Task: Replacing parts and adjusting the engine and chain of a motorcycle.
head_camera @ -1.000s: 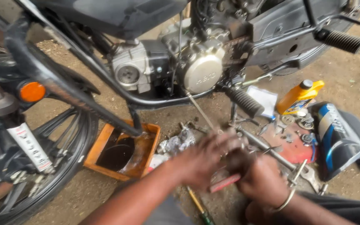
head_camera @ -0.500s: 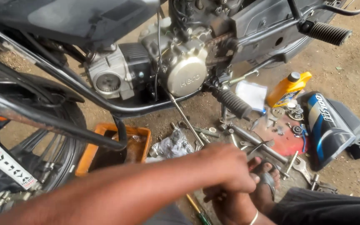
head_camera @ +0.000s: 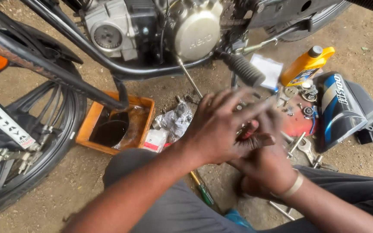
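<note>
Both hands are working together above the dirt ground [head_camera: 57, 196] beside a motorcycle engine [head_camera: 195, 30]. Left hand [head_camera: 221, 129] is lying with its fingers spread and loose over the right hand [head_camera: 266, 166], touching it. Right hand, wearing a pale wristband [head_camera: 293, 186], is curling around a small dark part [head_camera: 255, 140] with a reddish edge; what kind of part it is cannot be told, as blur and the upper hand are hiding most of it. Just behind the hands, a black footpeg [head_camera: 243, 69] is jutting out from the frame. An orange tray [head_camera: 87, 129] holding dark oil is sitting to the left, under the engine, near the front wheel [head_camera: 44, 142]. Crumpled foil [head_camera: 177, 121] is lying between the tray and the hands. A yellow oil bottle [head_camera: 305, 65], a blue and black side panel [head_camera: 346, 110], a red cloth [head_camera: 298, 123] and wrenches [head_camera: 304, 149] are resting to the right. A green-handled screwdriver [head_camera: 203, 190] is lying beneath the left forearm.
</note>
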